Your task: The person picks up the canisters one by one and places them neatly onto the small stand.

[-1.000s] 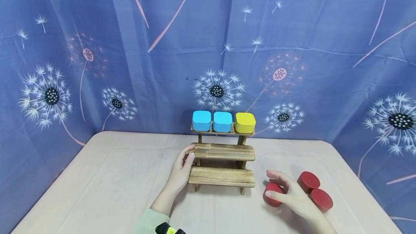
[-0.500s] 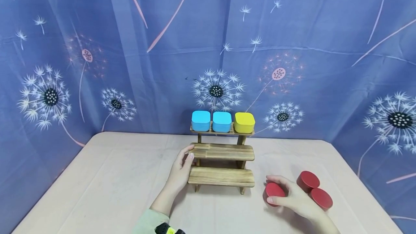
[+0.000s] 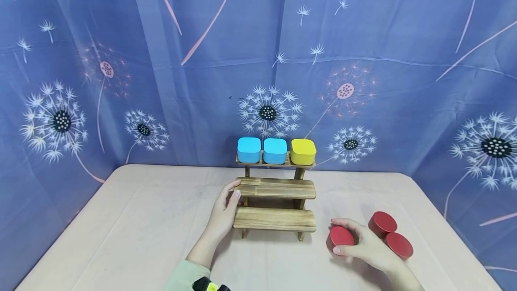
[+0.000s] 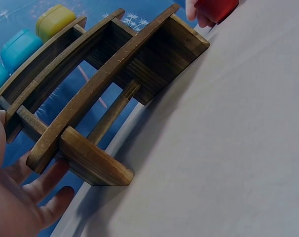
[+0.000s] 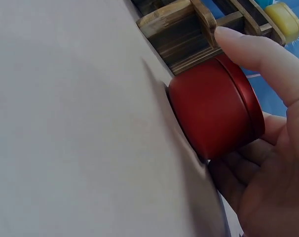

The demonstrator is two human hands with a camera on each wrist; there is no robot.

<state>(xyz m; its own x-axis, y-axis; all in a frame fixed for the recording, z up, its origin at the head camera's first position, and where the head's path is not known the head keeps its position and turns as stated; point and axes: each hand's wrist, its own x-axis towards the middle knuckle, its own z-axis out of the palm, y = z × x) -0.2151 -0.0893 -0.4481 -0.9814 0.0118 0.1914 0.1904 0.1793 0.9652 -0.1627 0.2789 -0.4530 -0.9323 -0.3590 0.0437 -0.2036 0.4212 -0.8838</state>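
Observation:
A three-tier wooden display stand (image 3: 275, 219) stands on the table, two blue boxes (image 3: 249, 150) (image 3: 275, 151) and a yellow box (image 3: 303, 152) lined up along its top tier. My left hand (image 3: 223, 210) holds the left end of the middle tier, thumb in front and fingers behind. To the right of the stand, my right hand (image 3: 365, 244) grips a round red tin (image 5: 213, 106) with thumb and fingers around its sides. That tin sits upright on the tabletop. Two more red tins (image 3: 382, 224) (image 3: 399, 245) lie just beyond the right hand, close together.
The table (image 3: 133, 228) has a pale cloth cover. Behind it and at both sides hangs a blue curtain (image 3: 210, 102) with a dandelion print. A dark watch-like band (image 3: 210, 284) shows by the left sleeve (image 3: 187, 275).
The right hand's fingers have settled around the red tin, which now looks more upright. My left hand and the stand keep their places; the head view shifts slightly.

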